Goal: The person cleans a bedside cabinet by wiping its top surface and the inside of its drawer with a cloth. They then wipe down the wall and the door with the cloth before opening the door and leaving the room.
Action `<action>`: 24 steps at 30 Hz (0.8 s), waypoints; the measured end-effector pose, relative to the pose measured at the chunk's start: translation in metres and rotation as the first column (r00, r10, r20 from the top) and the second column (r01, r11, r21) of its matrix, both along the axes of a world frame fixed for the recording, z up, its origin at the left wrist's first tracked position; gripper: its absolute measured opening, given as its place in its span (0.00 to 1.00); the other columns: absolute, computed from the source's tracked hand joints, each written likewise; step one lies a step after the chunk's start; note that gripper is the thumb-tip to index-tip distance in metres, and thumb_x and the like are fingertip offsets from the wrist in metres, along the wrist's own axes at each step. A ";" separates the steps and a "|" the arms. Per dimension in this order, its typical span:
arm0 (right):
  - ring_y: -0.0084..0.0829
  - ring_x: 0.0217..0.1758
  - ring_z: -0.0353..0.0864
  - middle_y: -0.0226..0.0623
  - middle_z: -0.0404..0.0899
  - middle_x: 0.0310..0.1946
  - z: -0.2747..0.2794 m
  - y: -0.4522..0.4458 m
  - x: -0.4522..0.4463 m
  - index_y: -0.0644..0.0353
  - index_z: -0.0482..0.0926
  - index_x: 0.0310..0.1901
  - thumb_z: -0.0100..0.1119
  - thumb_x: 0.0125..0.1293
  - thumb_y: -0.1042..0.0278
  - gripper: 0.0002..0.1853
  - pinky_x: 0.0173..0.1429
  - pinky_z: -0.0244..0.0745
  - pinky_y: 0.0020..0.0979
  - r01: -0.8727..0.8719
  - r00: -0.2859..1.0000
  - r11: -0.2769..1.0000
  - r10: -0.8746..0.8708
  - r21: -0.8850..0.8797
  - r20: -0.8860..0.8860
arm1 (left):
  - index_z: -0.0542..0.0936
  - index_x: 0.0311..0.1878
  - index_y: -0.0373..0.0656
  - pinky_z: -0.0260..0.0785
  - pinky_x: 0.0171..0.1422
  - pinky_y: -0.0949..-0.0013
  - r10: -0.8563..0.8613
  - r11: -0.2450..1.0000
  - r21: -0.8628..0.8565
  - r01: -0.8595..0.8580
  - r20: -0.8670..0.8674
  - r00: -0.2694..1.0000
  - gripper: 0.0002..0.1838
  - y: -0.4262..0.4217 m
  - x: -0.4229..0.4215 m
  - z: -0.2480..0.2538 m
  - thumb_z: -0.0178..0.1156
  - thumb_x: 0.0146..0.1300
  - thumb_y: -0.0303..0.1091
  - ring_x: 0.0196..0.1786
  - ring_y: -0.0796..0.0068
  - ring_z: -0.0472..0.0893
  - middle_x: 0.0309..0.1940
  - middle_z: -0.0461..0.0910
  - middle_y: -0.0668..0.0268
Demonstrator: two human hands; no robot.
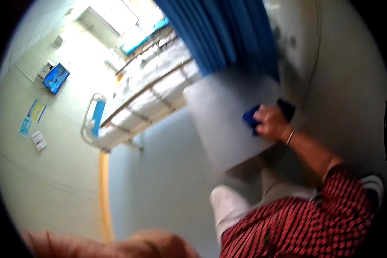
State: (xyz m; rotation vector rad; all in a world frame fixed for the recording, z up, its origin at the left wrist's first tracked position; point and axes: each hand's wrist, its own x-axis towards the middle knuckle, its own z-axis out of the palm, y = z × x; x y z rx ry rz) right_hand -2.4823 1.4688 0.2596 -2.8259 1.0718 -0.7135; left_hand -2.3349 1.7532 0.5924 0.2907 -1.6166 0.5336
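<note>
My right hand [269,123], with a bracelet at its wrist, is closed on a dark blue cloth [250,119] and presses it against a pale grey flat top [221,129]. Part of the cloth sticks out beyond the knuckles. Along the bottom left edge, a blurred piece of skin [159,244] lies very close to the camera; it seems to be my left hand or forearm, and its fingers cannot be made out.
A blue curtain [228,34] hangs just behind the grey top. A railed bed [146,94] with white bedding stands at the upper left. Beyond it, the wall carries a screen [56,78] and posters [37,112]. My legs and patterned top fill the lower right.
</note>
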 end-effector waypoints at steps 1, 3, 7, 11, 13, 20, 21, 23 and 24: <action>0.41 0.47 0.72 0.45 0.72 0.47 0.003 0.006 0.002 0.54 0.79 0.41 0.63 0.46 0.55 0.20 0.52 0.67 0.39 0.041 0.997 0.999 -0.041 -0.003 0.071 | 0.75 0.46 0.38 0.71 0.29 0.75 0.032 0.999 0.032 -0.032 0.014 0.999 0.12 -0.002 0.000 0.002 0.49 0.67 0.35 0.26 0.77 0.73 0.30 0.76 0.60; 0.43 0.49 0.71 0.45 0.71 0.49 -0.005 0.007 -0.001 0.55 0.78 0.44 0.64 0.46 0.56 0.22 0.55 0.65 0.41 0.037 0.993 0.995 -0.026 -0.096 0.114 | 0.75 0.47 0.38 0.69 0.30 0.76 0.035 0.999 0.028 -0.035 0.008 0.999 0.12 -0.002 -0.001 -0.001 0.49 0.67 0.35 0.26 0.77 0.73 0.30 0.76 0.60; 0.43 0.50 0.70 0.43 0.70 0.51 -0.001 0.015 -0.011 0.53 0.77 0.48 0.63 0.49 0.55 0.24 0.57 0.63 0.42 0.073 0.996 0.994 -0.076 0.078 0.036 | 0.74 0.47 0.38 0.67 0.31 0.76 -0.020 0.999 0.048 0.021 -0.007 1.000 0.12 -0.001 0.001 -0.011 0.48 0.66 0.34 0.27 0.77 0.71 0.30 0.75 0.61; 0.41 0.51 0.69 0.41 0.70 0.50 0.002 0.018 -0.003 0.53 0.77 0.48 0.62 0.50 0.54 0.23 0.55 0.64 0.41 0.070 0.997 0.994 -0.066 -0.082 0.049 | 0.74 0.47 0.37 0.64 0.32 0.76 -0.023 0.995 0.092 0.022 0.004 1.000 0.13 0.001 0.002 -0.012 0.48 0.66 0.34 0.28 0.77 0.70 0.30 0.74 0.62; 0.41 0.51 0.69 0.41 0.70 0.50 0.002 0.009 0.012 0.53 0.77 0.47 0.62 0.50 0.53 0.23 0.55 0.64 0.42 0.067 0.998 0.997 -0.067 -0.048 0.009 | 0.74 0.48 0.37 0.63 0.32 0.76 -0.038 0.994 0.099 0.039 -0.013 0.999 0.13 -0.008 0.010 -0.010 0.47 0.66 0.33 0.28 0.77 0.69 0.30 0.74 0.62; 0.41 0.52 0.68 0.43 0.69 0.50 0.004 0.016 0.005 0.52 0.79 0.47 0.65 0.47 0.54 0.24 0.56 0.64 0.40 -0.061 0.997 0.991 0.064 -0.118 0.029 | 0.73 0.49 0.36 0.59 0.34 0.77 0.107 0.981 0.180 -0.071 -0.201 0.974 0.13 -0.032 0.018 -0.039 0.47 0.65 0.32 0.30 0.77 0.66 0.30 0.73 0.64; 0.41 0.52 0.68 0.42 0.69 0.51 0.009 0.018 0.001 0.52 0.79 0.47 0.65 0.47 0.54 0.24 0.56 0.63 0.40 -0.098 0.995 0.990 0.100 -0.102 0.017 | 0.75 0.43 0.34 0.60 0.33 0.79 0.140 0.956 0.286 -0.065 -0.252 0.958 0.10 -0.041 0.026 -0.053 0.48 0.61 0.26 0.31 0.77 0.71 0.29 0.75 0.61; 0.40 0.53 0.67 0.42 0.69 0.52 0.006 0.021 -0.001 0.52 0.79 0.47 0.66 0.47 0.54 0.24 0.57 0.63 0.39 -0.157 0.987 0.981 0.161 -0.118 0.027 | 0.78 0.37 0.35 0.63 0.31 0.80 0.402 0.807 0.577 -0.129 -0.376 0.835 0.07 -0.062 0.037 -0.100 0.51 0.60 0.23 0.29 0.80 0.76 0.27 0.80 0.62; 0.40 0.53 0.67 0.41 0.69 0.52 0.002 0.020 -0.003 0.52 0.79 0.47 0.67 0.46 0.54 0.24 0.57 0.62 0.39 -0.173 0.982 0.972 0.182 -0.157 0.044 | 0.79 0.39 0.37 0.64 0.32 0.81 0.501 0.656 0.752 -0.063 -0.372 0.781 0.07 -0.074 0.039 -0.120 0.53 0.61 0.24 0.29 0.82 0.76 0.31 0.82 0.63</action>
